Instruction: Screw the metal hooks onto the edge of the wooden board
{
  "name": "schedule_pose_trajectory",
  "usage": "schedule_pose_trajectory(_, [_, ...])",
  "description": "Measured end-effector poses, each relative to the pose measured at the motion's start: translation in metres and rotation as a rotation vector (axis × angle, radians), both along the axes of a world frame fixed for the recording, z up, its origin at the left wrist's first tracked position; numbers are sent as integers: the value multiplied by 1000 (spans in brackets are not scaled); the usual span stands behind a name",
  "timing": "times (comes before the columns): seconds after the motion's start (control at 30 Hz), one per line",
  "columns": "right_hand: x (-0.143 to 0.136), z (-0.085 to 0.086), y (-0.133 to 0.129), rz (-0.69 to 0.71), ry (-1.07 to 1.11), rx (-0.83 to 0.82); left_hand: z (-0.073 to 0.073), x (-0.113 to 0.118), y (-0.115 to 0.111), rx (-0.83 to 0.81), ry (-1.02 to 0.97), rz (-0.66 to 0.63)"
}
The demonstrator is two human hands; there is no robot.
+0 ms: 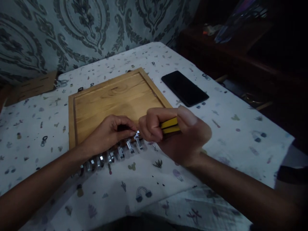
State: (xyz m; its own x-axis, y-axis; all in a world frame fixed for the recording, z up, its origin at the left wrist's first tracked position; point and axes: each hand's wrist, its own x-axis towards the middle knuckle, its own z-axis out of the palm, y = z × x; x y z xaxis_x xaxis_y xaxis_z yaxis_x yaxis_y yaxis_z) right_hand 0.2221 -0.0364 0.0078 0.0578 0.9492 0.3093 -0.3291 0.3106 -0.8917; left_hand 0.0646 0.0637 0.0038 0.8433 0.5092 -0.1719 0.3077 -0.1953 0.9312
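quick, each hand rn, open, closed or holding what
Left hand: closed, seemingly pinching a small metal piece.
Right hand: closed, holding a yellow-handled tool.

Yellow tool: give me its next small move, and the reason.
Probably a gentle squeeze of the yellow tool: the right hand already grips its handles, beside the metal strip that the left hand seems to pinch at its top. The tool's tip is hidden, so check its contact first.
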Motion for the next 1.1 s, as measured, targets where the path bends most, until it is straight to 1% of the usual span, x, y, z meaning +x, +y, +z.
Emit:
schedule_pose_trajectory(0.17, [0, 0, 0, -16, 21, -3, -2, 0, 0, 20, -13, -22])
schedule_pose_trajectory(0.4, [0, -2, 0, 4, 27, 9, -1, -1, -2, 35, -10, -33])
schedule_pose_trajectory(0.67, [-2, 1, 2, -11, 44, 24, -1, -3, -2, 74, 16, -68])
schedule_pose_trajectory(0.9, [-2, 0, 2, -1, 23, 35, 4, -6, -2, 68, 20, -62])
schedule_pose_trajectory(0.97, [-2, 1, 3, -13, 8, 44, 6, -7, -3, 116, 6, -69])
schedule_pose_trajectory(1.1, [-3, 2, 4, -33, 3, 61, 9, -11, -5, 315, -7, -124])
